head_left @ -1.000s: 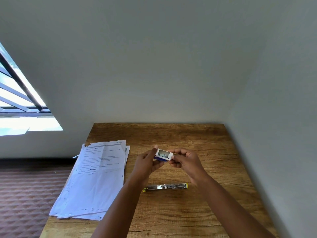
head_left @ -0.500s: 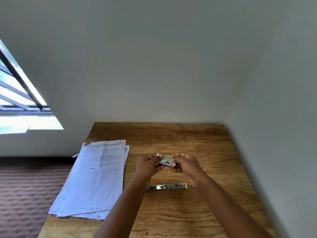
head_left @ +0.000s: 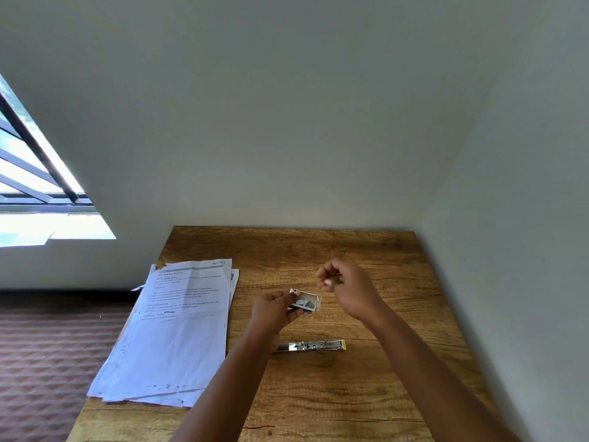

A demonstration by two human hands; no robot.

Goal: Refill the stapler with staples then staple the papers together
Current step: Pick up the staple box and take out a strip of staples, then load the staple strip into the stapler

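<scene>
My left hand [head_left: 274, 309] holds a small white and blue staple box [head_left: 306, 302] above the wooden table [head_left: 366, 250]; its open end faces right and grey staples show inside. My right hand [head_left: 345, 283] hovers just up and right of the box, apart from it. Its fingertips are pinched on something small and pale, which looks like a strip of staples. The silver stapler [head_left: 314, 345] with a yellow tip lies on the table below both hands, its left end hidden behind my left forearm. A stack of printed papers [head_left: 178, 327] lies on the table's left side.
The table stands in a corner, with walls close behind it and to the right. The papers hang over the table's left edge above a brown patterned floor [head_left: 47, 346]. A barred window [head_left: 32, 186] is at far left.
The right hand has pulled away from the staple box, up and to the right, with its fingertips pinched. The left hand keeps the box, lowered slightly.
</scene>
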